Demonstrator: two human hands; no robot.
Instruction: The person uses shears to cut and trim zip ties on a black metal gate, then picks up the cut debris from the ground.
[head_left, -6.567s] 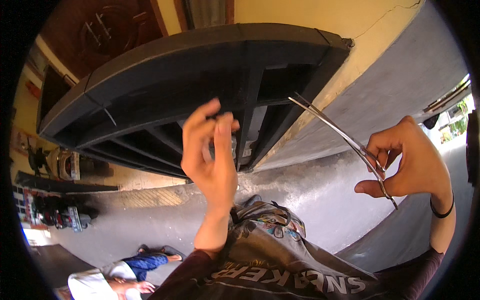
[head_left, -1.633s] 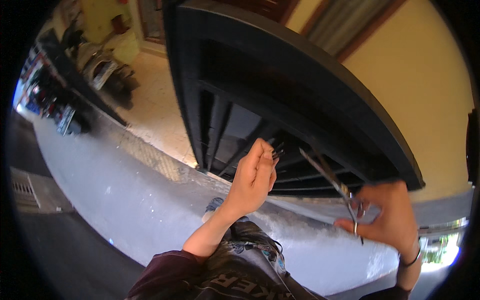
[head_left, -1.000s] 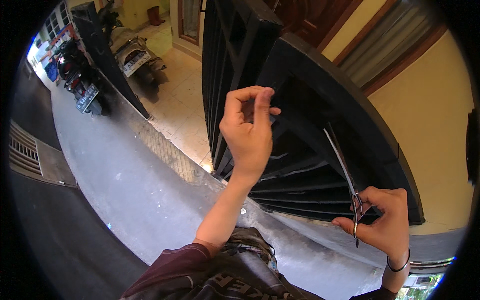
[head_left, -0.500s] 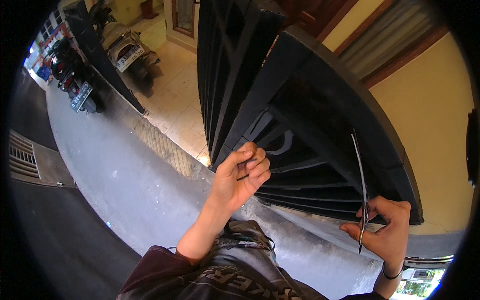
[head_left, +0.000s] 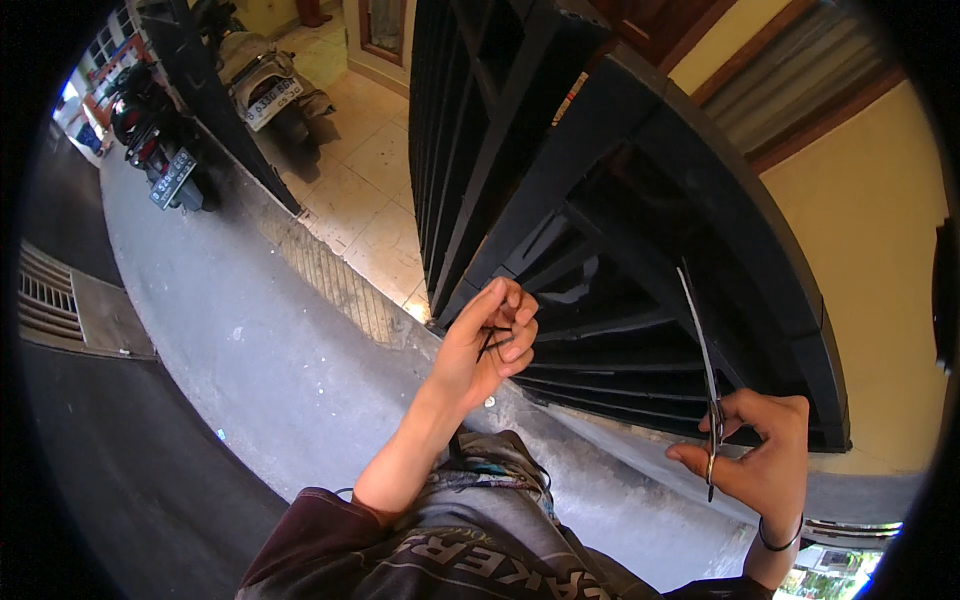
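Observation:
In the middle, my left hand (head_left: pixel 474 352) has its fingers curled around a thin black strip (head_left: pixel 490 342). Part of that strip shows across the palm; its kind I cannot make out. My right hand (head_left: pixel 775 450) is to the right, with slim metal scissors (head_left: pixel 701 345) gripped by the handles. The long blades look closed and point away from me, apart from the left hand. Beyond both hands stands a black slatted metal gate (head_left: pixel 640 240).
A tiled porch (head_left: pixel 370 190) lies past the gate opening. One motorbike (head_left: pixel 275 95) is parked on it, another motorbike (head_left: pixel 160 160) outside along the grey pavement (head_left: pixel 250 340). A metal drain grate (head_left: pixel 50 300) is at the far left. A yellow wall (head_left: pixel 860 220) rises at right.
The right hand and scissors have shifted slightly left. In the left hand the fingers have moved, and more of the black strip shows in the palm. The view has turned a little.

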